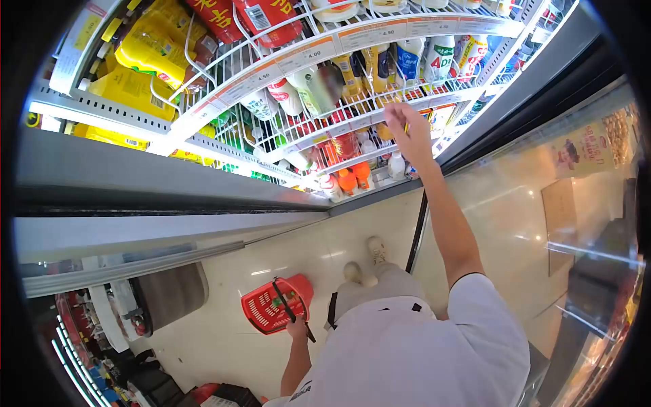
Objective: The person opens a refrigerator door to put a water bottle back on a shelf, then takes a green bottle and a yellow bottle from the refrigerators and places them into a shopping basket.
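My left hand (296, 328) is closed around the black handle of a red shopping basket (253, 316), which hangs low beside my legs with a few small green and red items inside. My right hand (411, 134) reaches up in front of the lit cooler shelves, fingers loosely bent and apart, with nothing visible in them. Just beyond its fingertips is a wire shelf (359, 117). Above it stand a blue-labelled white bottle (409, 62), a white bottle with green and red lettering (439, 60) and amber drink bottles (377, 66).
Orange-capped bottles (347, 180) stand on the bottom shelf. Yellow bottles (152, 51) fill the left shelves, red packages (268, 20) the upper one. A glass door (502, 203) stands to my right. A dark grey bin-like object (173, 295) stands on the floor at left.
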{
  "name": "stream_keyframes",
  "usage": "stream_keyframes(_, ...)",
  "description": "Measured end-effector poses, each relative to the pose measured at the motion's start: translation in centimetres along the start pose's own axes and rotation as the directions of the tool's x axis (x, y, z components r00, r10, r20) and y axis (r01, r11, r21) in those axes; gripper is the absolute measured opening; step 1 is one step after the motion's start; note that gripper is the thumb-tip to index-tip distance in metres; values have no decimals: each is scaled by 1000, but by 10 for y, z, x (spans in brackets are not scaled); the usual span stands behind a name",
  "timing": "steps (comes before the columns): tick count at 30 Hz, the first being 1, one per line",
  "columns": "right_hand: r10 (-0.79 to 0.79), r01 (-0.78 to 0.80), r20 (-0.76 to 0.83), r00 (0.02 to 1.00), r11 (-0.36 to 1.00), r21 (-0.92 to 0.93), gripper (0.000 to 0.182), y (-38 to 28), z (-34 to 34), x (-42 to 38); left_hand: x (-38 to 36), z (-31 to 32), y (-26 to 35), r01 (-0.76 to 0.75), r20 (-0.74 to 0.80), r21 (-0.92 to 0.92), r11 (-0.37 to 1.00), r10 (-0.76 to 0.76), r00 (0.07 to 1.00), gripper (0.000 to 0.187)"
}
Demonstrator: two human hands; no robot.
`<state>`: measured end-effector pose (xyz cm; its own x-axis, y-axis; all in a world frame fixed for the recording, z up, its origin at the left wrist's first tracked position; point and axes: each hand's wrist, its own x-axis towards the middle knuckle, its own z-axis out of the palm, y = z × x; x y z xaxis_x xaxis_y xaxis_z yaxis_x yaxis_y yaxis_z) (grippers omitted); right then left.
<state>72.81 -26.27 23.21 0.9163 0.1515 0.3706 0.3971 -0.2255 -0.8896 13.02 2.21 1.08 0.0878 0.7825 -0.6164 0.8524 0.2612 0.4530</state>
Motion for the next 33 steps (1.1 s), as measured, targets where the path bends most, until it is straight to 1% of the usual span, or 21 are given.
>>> stream_keyframes(1, -2, 2, 1, 1000, 1000, 4, 20, -1, -2, 8, -7, -1, 1, -25, -49, -45, 999, 22, 999, 29)
stream_keyframes(2, -63, 63, -50, 997, 998, -8, 23, -2, -3, 17, -11, 3, 1, -97, -107, -70, 993, 89, 990, 30)
stream_keyframes(3, -127, 125, -99, 987, 992, -22, 26, -4, -4, 25, -16, 5, 1, -98, -112, -76, 992, 89, 990, 30)
stream_keyframes(4, -134, 133, -96, 986, 991, -17, 26, -12, -6, 35, -23, 8, 8, -104, -114, -39, 994, 99, 989, 29)
stream_keyframes(5, -201, 191, -132, 971, 978, -82, 31, -23, -10, 46, -32, 10, 16, -108, -115, -3, 994, 107, 988, 29)
stream_keyframes(6, -268, 245, -163, 949, 958, -149, 35, -34, -14, 58, -20, 20, -1, -272, -172, -14, 962, 266, 949, 32)
stream_keyframes(7, -373, 345, -170, 912, 923, -170, 39, -41, -15, 70, -18, 26, -6, -271, -178, -22, 962, 263, 948, 32)
stream_keyframes(9, -387, 356, -151, 910, 914, -194, 42, -45, -11, 91, -20, 37, -10, -245, -128, 87, 966, 255, 959, 38)
stream_keyframes(11, -356, 316, -121, 927, 912, -262, 44, -52, -10, 103, -28, 46, -11, -248, -131, 57, 967, 254, 958, 41)
stream_keyframes(13, -266, 234, -23, 964, 884, -405, 44, -44, -4, 119, -32, 51, -10, -344, -114, 133, 929, 360, 926, 36)
stream_keyframes(14, -231, 225, 55, 971, 820, -526, 47, -34, -4, 127, -29, 53, -11, -353, -117, 154, 923, 371, 921, 36)
stream_keyframes(15, -370, 318, 27, 929, 757, -572, 50, -24, 0, 135, -28, 54, -13, -332, -127, 186, 925, 358, 925, 36)
stream_keyframes(17, -272, 250, 66, 960, 725, -642, 53, -30, 1, 139, -15, 55, -25, -376, -124, 160, 913, 396, 910, 35)
stream_keyframes(20, -240, 216, 72, 968, 652, -727, 59, -22, 9, 151, -8, 53, -33, -369, -119, 112, 923, 381, 917, 34)
stream_keyframes(23, -199, 230, 133, 971, 619, -751, 66, -14, 11, 156, -18, 49, -29, -372, -105, 42, 927, 375, 921, 32)
stream_keyframes(25, -160, 189, 111, 981, 640, -745, 69, -11, 12, 157, -25, 49, -24, -365, -98, 83, 927, 372, 923, 31)
stream_keyframes(27, -207, 221, 111, 972, 644, -732, 66, -6, 10, 155, -30, 50, -23, -363, -102, 98, 926, 373, 922, 35)
stream_keyframes(28, -279, 267, 105, 955, 641, -720, 63, 8, 12, 153, -36, 49, -19, -364, -100, 99, 926, 373, 922, 35)
stream_keyframes(29, -282, 267, 104, 954, 639, -722, 63, -7, 7, 142, -42, 50, -15, -371, -115, 125, 920, 384, 916, 37)
stream_keyframes(31, -219, 160, -43, 975, 822, -547, 63, -35, -3, 103, -46, 53, -7, -372, -135, 138, 918, 389, 911, 40)
stream_keyframes(33, -228, 176, -46, 973, 851, -494, 65, -31, -9, 76, -47, 56, -11, -323, -103, 213, 922, 350, 931, 38)
